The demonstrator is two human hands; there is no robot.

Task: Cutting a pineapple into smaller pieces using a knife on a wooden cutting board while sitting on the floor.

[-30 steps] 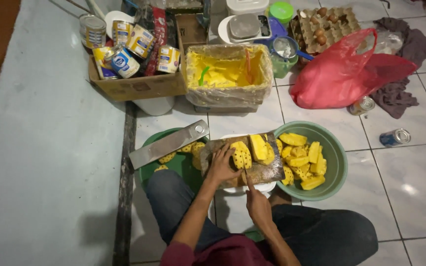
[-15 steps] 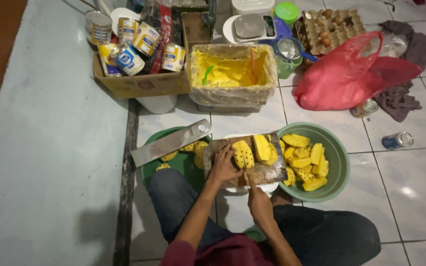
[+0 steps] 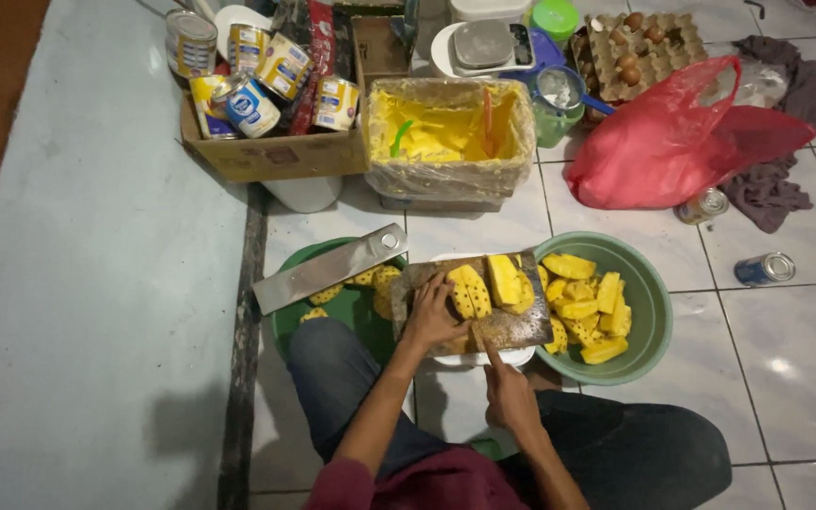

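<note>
- Left hand (image 3: 430,316): forearm stretched forward, palm down, fingers spread and pressing.
- Right hand (image 3: 509,397): nearer the body, fist closed, index finger extended forward.

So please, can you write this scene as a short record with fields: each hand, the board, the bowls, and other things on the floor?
left hand: presses on a peeled pineapple piece
right hand: holds a knife, mostly hidden
board: wooden cutting board with pineapple pieces on it
right bowl: green bowl of cut pineapple
left bowl: green basin, a flat metal blade across it
floor: red plastic bag, cardboard box of tins, egg tray
</note>
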